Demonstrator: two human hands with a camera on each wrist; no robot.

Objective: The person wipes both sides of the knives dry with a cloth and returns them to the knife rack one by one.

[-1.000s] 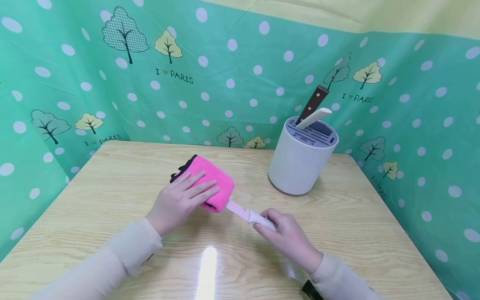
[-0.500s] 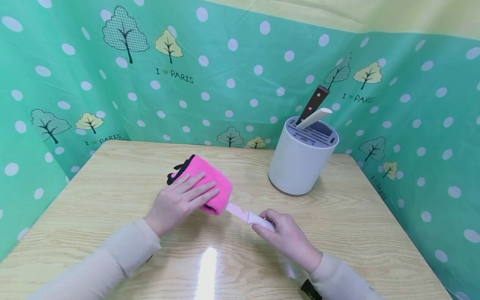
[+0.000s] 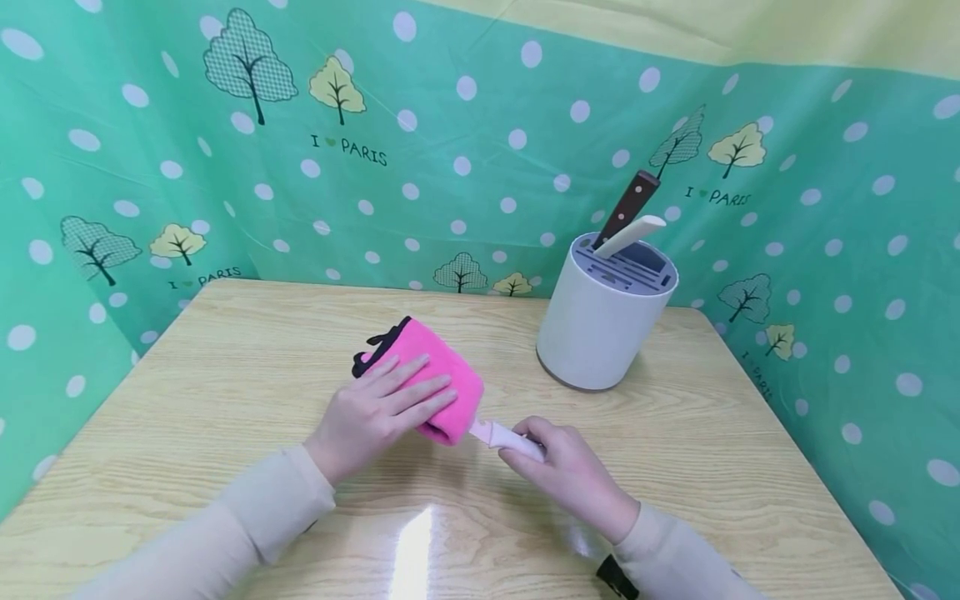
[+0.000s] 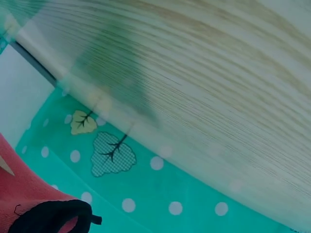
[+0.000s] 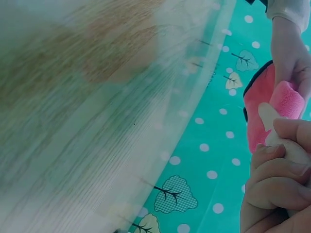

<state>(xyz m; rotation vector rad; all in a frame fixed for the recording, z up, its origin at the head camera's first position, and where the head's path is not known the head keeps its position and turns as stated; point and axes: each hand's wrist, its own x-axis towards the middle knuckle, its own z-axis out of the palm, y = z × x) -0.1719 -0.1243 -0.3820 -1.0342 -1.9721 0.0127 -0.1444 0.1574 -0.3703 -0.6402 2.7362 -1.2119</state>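
Note:
My right hand (image 3: pixel 573 475) grips the white handle of a knife (image 3: pixel 513 440), which points left over the table. A bright pink cloth (image 3: pixel 420 337) with black trim is folded around the blade, and only a short stretch of pale blade (image 5: pixel 268 115) shows near the handle. My left hand (image 3: pixel 375 421) holds the cloth, its fingers lying over the top and the thumb on the other side in the right wrist view. The left wrist view catches just the trimmed end of the cloth (image 4: pixel 29 189). The knife's tip is hidden.
A white round knife block (image 3: pixel 600 325) stands at the back right of the wooden table (image 3: pixel 225 375). A brown-handled knife (image 3: pixel 626 208) and a white-handled one (image 3: pixel 630 235) stick out of its slots. Green dotted fabric (image 3: pixel 480 125) hangs behind.
The left hand first shifts slightly left with the cloth, then slides right along the blade toward the handle, so less blade shows. The right hand stays nearly still.

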